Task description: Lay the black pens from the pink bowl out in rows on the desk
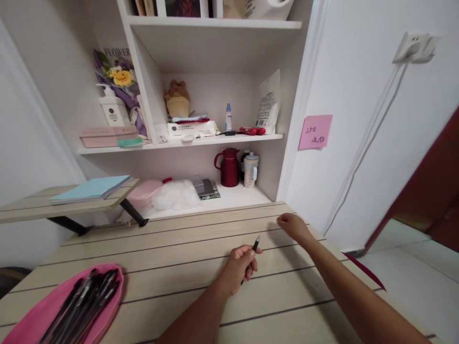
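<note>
My left hand [239, 267] is closed around a black pen [256, 244] above the middle of the desk. The pen's silver tip sticks up past the thumb and points away from me, and its lower end shows beneath the fingers. Farther off to the right, my right hand [292, 226] is held closed over the desk's back right part, apart from the pen. Its fingers are curled, and whatever they may hold is hidden. At the near left, a pink tray [115, 298] holds several black pens [88, 298] lying side by side.
The striped wooden desk [172, 267] meets a white shelf unit [215, 141]. A small raised shelf [21, 205] with blue paper [93, 187] stands at the left. A dark red jug [229, 167] and a cup [250, 170] stand at the back. A pink note [315, 132] is on the wall.
</note>
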{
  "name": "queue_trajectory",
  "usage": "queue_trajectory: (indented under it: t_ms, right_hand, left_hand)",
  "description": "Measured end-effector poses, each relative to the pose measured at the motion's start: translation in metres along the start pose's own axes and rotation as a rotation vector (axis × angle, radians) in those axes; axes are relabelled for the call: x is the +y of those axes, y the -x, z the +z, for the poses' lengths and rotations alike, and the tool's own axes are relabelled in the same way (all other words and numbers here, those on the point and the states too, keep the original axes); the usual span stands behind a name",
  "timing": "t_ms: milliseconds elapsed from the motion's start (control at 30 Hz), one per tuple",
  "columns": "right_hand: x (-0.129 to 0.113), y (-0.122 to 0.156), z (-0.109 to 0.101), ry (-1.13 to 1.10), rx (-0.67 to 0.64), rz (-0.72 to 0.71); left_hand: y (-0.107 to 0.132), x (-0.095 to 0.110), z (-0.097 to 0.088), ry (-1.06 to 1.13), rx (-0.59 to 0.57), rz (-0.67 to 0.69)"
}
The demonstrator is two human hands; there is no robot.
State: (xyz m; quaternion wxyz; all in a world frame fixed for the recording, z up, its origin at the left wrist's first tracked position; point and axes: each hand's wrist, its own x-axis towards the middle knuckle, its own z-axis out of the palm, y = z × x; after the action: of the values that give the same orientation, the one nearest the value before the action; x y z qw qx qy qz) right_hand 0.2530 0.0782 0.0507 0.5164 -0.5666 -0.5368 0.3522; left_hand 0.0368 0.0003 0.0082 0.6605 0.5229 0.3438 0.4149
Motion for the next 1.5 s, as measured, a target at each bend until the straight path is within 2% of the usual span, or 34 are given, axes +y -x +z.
queue_trajectory:
  t_ms: [67, 133, 200, 267, 367, 467, 733, 900, 1067, 1233, 1333, 1400, 1433, 1500]
  right_hand:
    - [-0.003, -0.006, -0.004, 0.027, -0.068, 0.044]
    - [-0.008, 0.002, 0.004, -0.021, -0.277, 0.114]
    - [-0.014, 0.019, 0.02, -0.202, -0.575, 0.185]
    - [-0.018, 0.037, 0.038, -0.405, -0.703, 0.201]
    - [-0.019, 0.054, 0.061, -0.541, -0.653, 0.213]
    - [-0.018, 0.056, 0.071, -0.584, -0.577, 0.246]
    - [-0.012, 0.054, 0.068, -0.692, -0.552, 0.27]
    - [-0.01, 0.051, 0.068, -0.571, -0.472, 0.247]
    - [-0.015, 0.053, 0.066, -0.538, -0.522, 0.244]
    - [-0.011, 0.057, 0.068, -0.47, -0.494, 0.197]
    - [-0.007, 0.045, 0.063, -0.353, -0.552, 0.118]
    - [-0.002, 0.025, 0.052, -0.146, -0.495, 0.02]
    - [0.002, 0.011, 0.044, 0.024, -0.38, -0.035]
    - [0.013, -0.016, 0.024, 0.513, -0.101, -0.1]
  left_hand:
    - [0.0, 0.0, 0.0, 0.027, 0.016, -0.015]
    - [-0.001, -0.001, 0.001, 0.061, 0.028, -0.025]
    - [-0.003, -0.002, 0.001, 0.105, 0.049, -0.024]
    - [-0.004, -0.004, 0.001, 0.146, 0.071, -0.016]
    - [-0.005, -0.006, 0.001, 0.18, 0.082, -0.003]
    - [-0.006, -0.005, 0.0, 0.198, 0.101, -0.009]
    - [-0.007, -0.005, 0.0, 0.203, 0.102, -0.009]
    - [-0.007, -0.005, 0.0, 0.181, 0.104, -0.013]
    - [-0.007, -0.005, 0.0, 0.176, 0.114, -0.01]
    - [-0.007, -0.007, -0.001, 0.17, 0.096, -0.012]
    - [-0.007, -0.007, -0.001, 0.175, 0.1, -0.015]
    - [-0.006, -0.005, -0.001, 0.175, 0.092, -0.023]
    - [-0.006, -0.005, -0.001, 0.175, 0.085, -0.027]
    - [-0.006, -0.003, -0.002, 0.178, 0.077, -0.036]
